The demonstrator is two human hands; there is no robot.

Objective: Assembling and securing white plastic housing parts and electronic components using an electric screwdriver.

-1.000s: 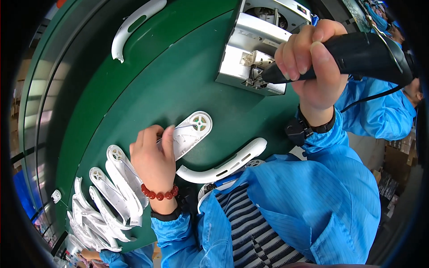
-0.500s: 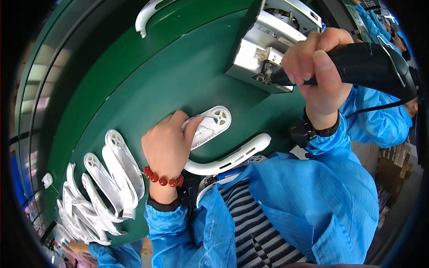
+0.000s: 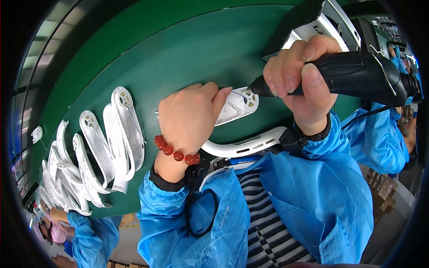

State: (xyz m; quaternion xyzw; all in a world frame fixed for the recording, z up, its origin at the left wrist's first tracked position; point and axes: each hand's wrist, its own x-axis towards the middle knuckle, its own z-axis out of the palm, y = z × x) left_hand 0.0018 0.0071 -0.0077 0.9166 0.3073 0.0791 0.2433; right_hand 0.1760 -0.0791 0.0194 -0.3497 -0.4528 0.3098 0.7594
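My left hand (image 3: 190, 109) is closed on a curved white plastic housing (image 3: 232, 111) lying on the green table, thumb along its edge. The housing shows its open inner side, with a spoked round end and a thin wire. Wrapped in my right hand (image 3: 304, 82) is a black electric screwdriver (image 3: 357, 76), held level. Its nose reaches the round end of the housing; whether the tip touches a screw there cannot be made out. Just below lies another curved white piece (image 3: 250, 145) with slots along its side, close to my body.
Several similar white housings (image 3: 96, 154) are heaped at the left of the green table (image 3: 178, 49). A silver metal box (image 3: 308, 31) stands at the far right. A small white part (image 3: 37, 134) sits at the left edge. Other people in blue sleeves (image 3: 377, 136) are nearby.
My right hand has brought the screwdriver from the metal box over to the housing's round end. My left hand keeps its hold. The whole view has shifted.
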